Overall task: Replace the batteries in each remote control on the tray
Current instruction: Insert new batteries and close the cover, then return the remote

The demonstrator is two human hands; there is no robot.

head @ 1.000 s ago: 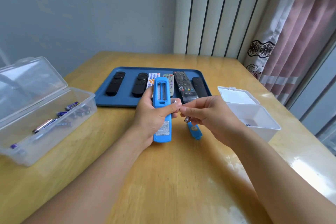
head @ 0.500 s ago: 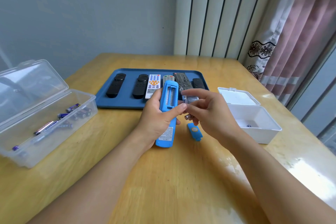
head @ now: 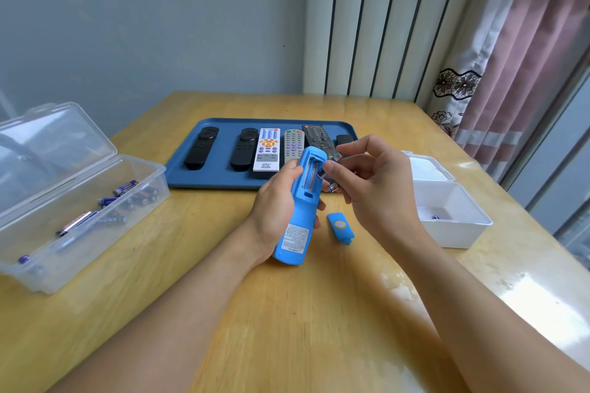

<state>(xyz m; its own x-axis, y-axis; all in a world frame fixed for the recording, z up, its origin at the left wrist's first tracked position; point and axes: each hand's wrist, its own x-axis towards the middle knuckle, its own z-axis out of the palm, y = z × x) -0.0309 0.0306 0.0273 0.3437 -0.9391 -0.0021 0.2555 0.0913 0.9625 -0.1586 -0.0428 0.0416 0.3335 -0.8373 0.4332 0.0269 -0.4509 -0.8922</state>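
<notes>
My left hand (head: 277,201) grips a blue remote (head: 298,217), back side up, with its battery compartment open. My right hand (head: 375,185) pinches a battery (head: 321,172) at the compartment's right edge and keeps a second battery (head: 332,187) tucked under its fingers. The blue battery cover (head: 341,227) lies on the table just right of the remote. Behind my hands, the dark blue tray (head: 220,179) carries several remotes: two black ones, a white one (head: 266,150), a grey one and darker ones partly hidden by my hands.
An open clear plastic box (head: 79,217) holding several batteries stands at the left. At the right an open white box (head: 450,217) has a battery at its bottom. A curtain and window frame rise beyond the wooden table's right edge.
My left hand has lifted and tilted the blue remote toward the tray. My right hand has risen with the batteries and brought one up to the open compartment.
</notes>
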